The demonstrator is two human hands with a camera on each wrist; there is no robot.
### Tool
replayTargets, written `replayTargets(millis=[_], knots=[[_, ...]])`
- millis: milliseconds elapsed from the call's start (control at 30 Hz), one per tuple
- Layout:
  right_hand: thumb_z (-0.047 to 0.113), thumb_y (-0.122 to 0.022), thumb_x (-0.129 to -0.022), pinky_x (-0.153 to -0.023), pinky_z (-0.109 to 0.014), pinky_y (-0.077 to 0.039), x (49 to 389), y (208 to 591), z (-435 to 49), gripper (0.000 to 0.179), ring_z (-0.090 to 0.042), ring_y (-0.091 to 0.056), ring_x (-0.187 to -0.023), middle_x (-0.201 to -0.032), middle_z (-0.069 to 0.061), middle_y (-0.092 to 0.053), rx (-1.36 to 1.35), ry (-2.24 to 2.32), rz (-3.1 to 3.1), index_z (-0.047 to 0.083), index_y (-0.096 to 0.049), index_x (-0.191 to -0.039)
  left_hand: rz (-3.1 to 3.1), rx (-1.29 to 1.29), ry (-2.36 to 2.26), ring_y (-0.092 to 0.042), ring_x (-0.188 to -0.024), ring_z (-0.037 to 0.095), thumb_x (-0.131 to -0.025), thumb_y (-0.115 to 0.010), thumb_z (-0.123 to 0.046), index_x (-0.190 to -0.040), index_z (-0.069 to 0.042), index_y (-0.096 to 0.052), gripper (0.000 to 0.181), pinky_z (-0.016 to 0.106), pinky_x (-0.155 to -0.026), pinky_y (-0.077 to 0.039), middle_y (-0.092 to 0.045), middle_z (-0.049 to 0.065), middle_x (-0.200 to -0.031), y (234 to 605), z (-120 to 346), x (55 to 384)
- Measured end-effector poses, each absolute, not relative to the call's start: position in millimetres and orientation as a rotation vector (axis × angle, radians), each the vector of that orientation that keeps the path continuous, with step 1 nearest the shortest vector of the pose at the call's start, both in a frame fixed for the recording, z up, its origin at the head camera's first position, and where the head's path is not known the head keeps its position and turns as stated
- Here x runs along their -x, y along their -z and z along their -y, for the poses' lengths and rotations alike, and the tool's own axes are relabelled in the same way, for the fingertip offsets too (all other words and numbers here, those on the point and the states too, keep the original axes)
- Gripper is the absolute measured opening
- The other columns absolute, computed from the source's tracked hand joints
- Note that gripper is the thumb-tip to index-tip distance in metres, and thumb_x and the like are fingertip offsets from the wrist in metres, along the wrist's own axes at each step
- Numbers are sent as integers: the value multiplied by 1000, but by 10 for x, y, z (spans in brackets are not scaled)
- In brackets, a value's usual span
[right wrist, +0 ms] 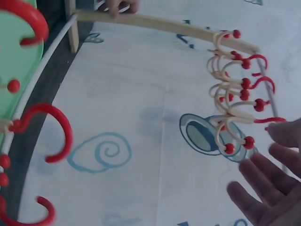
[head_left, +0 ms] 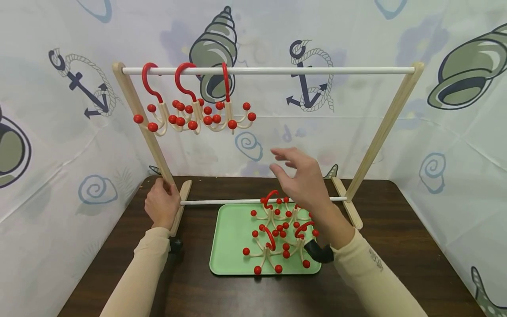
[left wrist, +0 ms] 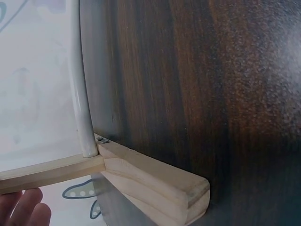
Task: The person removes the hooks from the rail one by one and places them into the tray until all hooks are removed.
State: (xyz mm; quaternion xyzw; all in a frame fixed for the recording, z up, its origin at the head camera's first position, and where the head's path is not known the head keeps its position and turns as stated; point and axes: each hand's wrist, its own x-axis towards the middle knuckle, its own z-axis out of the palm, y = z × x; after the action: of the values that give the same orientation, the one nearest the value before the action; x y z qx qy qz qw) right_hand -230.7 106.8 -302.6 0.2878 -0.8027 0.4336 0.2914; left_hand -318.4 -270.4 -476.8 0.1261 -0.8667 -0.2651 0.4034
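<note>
Resting on the green tray [head_left: 231, 233] are several red-hooked hangers [head_left: 272, 240].

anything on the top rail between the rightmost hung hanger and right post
In the head view, the white top rail is bare from the rightmost hung red-hooked hanger to the right wooden post.

Shell-printed sheeting [head_left: 356, 105] around a dark table [head_left: 416, 255] suggests a screened-off booth.
</note>
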Motion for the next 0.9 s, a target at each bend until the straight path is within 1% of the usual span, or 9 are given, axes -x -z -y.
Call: replayTargets(millis=[100,233,333,367,533,700,800,900], knots=[[11,-70,-90,-88,-40,-49,2543,2836,-942,35,-19,-61,-106,-116,-5,-67,-749,-1060,2114,7,-66,-124,2182,-316,671,-61,-66,42,-89,-63,-18,-95,-1,-61,18,58,-56,-43,-63,18,-77,4777,2705,3177],[17,-67,-93,-93,-34,-45,2777,2533,-769,41,-20,-57,-112,-125,-7,-63,-734,-949,2184,8,-60,-132,2179,-319,676,-61,-68,43,-90,-64,-18,-97,-1,-61,19,58,-57,-43,-63,18,-79,4769,2693,3176],[22,-66,-94,-98,-31,-42,2938,2343,-654,48,-19,-56,-118,-131,-7,-60,-759,-912,2282,9,-55,-138,2185,-317,679,-61,-68,44,-90,-63,-18,-97,-1,-61,19,58,-58,-43,-63,18,-79,4749,2684,3175],[23,-65,-94,-97,-30,-43,2992,2297,-617,50,-19,-55,-118,-133,-7,-60,-772,-919,2311,9,-53,-140,2187,-316,679,-61,-68,44,-90,-63,-18,-97,-1,-61,19,58,-58,-43,-63,18,-79,4746,2680,3175],[29,-62,-96,-92,-29,-46,3212,2153,-440,54,-17,-57,-118,-136,-3,-59,-814,-994,2471,12,-48,-145,2190,-318,678,-61,-67,43,-89,-63,-17,-96,-1,-61,17,58,-57,-42,-63,17,-78,4759,2673,3176],[29,-61,-97,-83,-27,-51,3331,2073,-290,54,-17,-61,-111,-132,-5,-61,-792,-1121,2582,13,-46,-146,2188,-322,669,-61,-68,44,-89,-64,-17,-95,-2,-61,17,59,-58,-42,-63,17,-78,4774,2687,3184],[28,-61,-97,-78,-27,-52,3377,2069,-227,51,-18,-61,-107,-127,-6,-63,-757,-1141,2623,12,-49,-144,2184,-327,669,-61,-68,43,-89,-64,-17,-95,-2,-61,17,59,-58,-42,-63,17,-78,4776,2694,3182],[26,-61,-97,-78,-26,-52,3411,2087,-192,47,-16,-61,-103,-121,-5,-66,-729,-1149,2638,12,-53,-140,2181,-333,668,-61,-68,43,-89,-63,-17,-95,-2,-61,17,58,-58,-42,-63,17,-78,4771,2697,3177]])
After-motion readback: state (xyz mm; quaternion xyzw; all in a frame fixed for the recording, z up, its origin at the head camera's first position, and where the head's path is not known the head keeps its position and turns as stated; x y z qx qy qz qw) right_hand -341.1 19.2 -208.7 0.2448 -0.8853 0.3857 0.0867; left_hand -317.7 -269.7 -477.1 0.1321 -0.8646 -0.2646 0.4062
